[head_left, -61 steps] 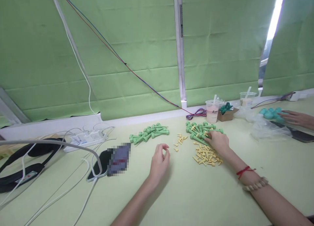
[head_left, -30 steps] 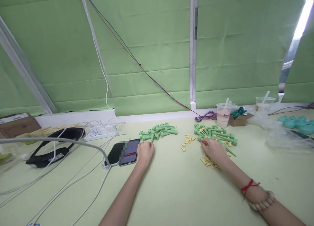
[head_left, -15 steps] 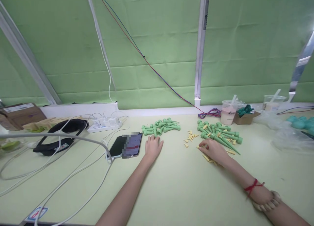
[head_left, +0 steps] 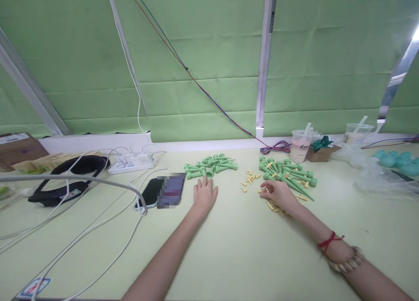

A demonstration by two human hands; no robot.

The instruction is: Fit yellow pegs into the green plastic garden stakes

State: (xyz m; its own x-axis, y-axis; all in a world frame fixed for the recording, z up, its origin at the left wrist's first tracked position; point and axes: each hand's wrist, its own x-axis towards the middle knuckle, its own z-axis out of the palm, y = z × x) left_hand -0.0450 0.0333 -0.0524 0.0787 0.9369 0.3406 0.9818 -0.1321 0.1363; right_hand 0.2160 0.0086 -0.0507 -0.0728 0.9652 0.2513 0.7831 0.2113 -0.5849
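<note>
Single view, worn on the head. Lens sits above the near side of the table [head_left: 235, 253], facing forward and tipped down; a bit of near edge shows low at left. Wide coverage: cardboard box [head_left: 21, 152] cut by left border, teal pots [head_left: 393, 159] by right. Upper half mostly green cloth [head_left: 196, 26], viewed face-on; posts [head_left: 263, 74] splay outward toward the top. Table's far side runs nearly level across. Wearer's forearms enter from below, left hand [head_left: 204, 195] and right hand [head_left: 280, 195] at middle range, backs toward the lens. Spikes [head_left: 290, 173] just beyond, small in frame. Grey cord [head_left: 81, 178] crosses in front at left, looks thicker, likely nearer.
</note>
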